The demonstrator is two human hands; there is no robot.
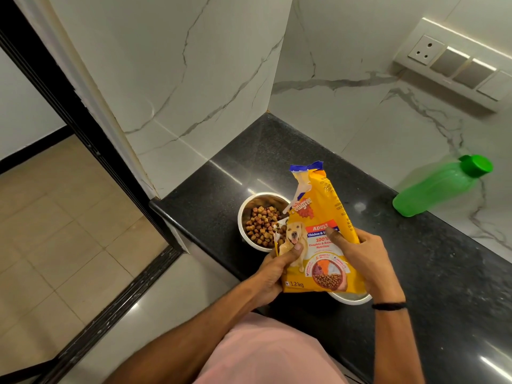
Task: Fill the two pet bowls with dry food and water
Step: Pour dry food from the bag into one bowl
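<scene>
Head view: I see my left hand (273, 268) and right hand (363, 254) both gripping the yellow food bag (318, 239), tilted over a kibble-filled steel bowl (259, 224) on the black tabletop (432, 261); second bowl (352, 297) mostly hidden beneath the bag; green bottle (440, 187) well apart, right.

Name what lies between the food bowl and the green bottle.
Head view: the yellow food bag, held by both hands, then bare black counter up to the bottle; bowl.

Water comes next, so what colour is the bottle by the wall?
Green, cap included: the bottle shows clearly in the head view.
</scene>
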